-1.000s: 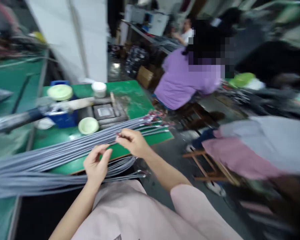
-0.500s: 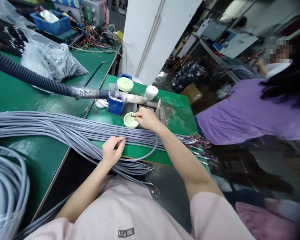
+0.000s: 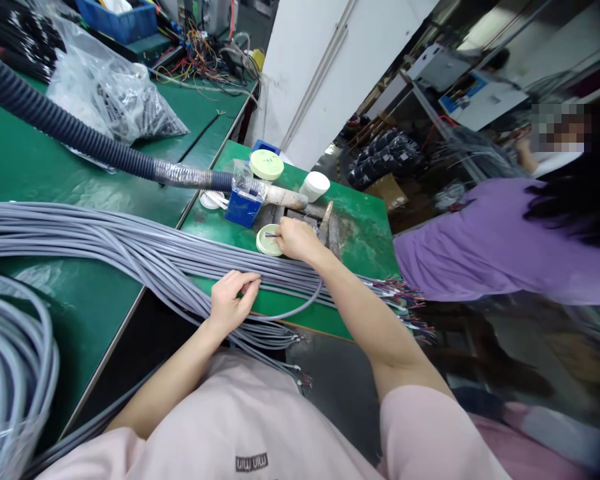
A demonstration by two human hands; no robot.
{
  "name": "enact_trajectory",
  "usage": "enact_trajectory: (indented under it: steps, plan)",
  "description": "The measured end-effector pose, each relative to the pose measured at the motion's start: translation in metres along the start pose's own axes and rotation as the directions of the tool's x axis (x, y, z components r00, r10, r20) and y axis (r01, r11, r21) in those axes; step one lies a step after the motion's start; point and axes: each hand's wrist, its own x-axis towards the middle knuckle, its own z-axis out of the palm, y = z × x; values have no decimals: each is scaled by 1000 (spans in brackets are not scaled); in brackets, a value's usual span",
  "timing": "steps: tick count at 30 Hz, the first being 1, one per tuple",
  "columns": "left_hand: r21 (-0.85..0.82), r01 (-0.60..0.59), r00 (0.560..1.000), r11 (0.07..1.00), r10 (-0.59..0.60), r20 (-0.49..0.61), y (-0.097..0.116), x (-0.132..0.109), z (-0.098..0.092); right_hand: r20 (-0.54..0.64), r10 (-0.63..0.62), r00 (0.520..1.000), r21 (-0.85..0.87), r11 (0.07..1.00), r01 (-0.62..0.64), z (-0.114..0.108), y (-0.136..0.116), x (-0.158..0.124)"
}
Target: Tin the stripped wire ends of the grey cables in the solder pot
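Grey cables (image 3: 55,230), too many to count, sweep in from the left edge. Left of centre, the left hand (image 3: 235,300) curls over them, its hold unclear. Mid-frame, wire ends (image 3: 270,235) at one pale dish (image 3: 263,248) are pinched by the right hand (image 3: 297,240), a second ago over the cables. Bare worktop (image 3: 373,233) lies rightward.

Grey cables (image 3: 230,256) lie across the green bench (image 3: 373,233) (visibly stained).

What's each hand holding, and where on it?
Right hand: apparently a grey cable, pinched close behind its wire tips. Left hand: cannot tell if it holds anything.
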Motion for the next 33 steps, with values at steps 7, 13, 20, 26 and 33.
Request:
enact_trajectory:
  steps: [7, 13, 20, 26, 33]
  plan:
    - [-51, 106, 994, 993, -108, -28, 2, 2, -2, -124, 76, 989, 50, 996, -71, -11, 46, -5]
    - [-104, 186, 981, 977, -190, -32, 1, 3, 0, -54, 305, 951, 88, 950, -299, 8, 85, 10]
    - [-116, 177, 982, 977, -182, -39, 1, 4, 0, -29, 397, 917, 110, 914, -392, 26, 86, 23]
    - [-106, 159, 985, 982, -165, -43, 1, 4, 0, -5, 412, 911, 129, 904, -408, 30, 85, 26]
    - [-38, 149, 988, 988, -151, -38, 1, 5, 0, -12, 392, 920, 190, 904, -383, 21, 83, 21]
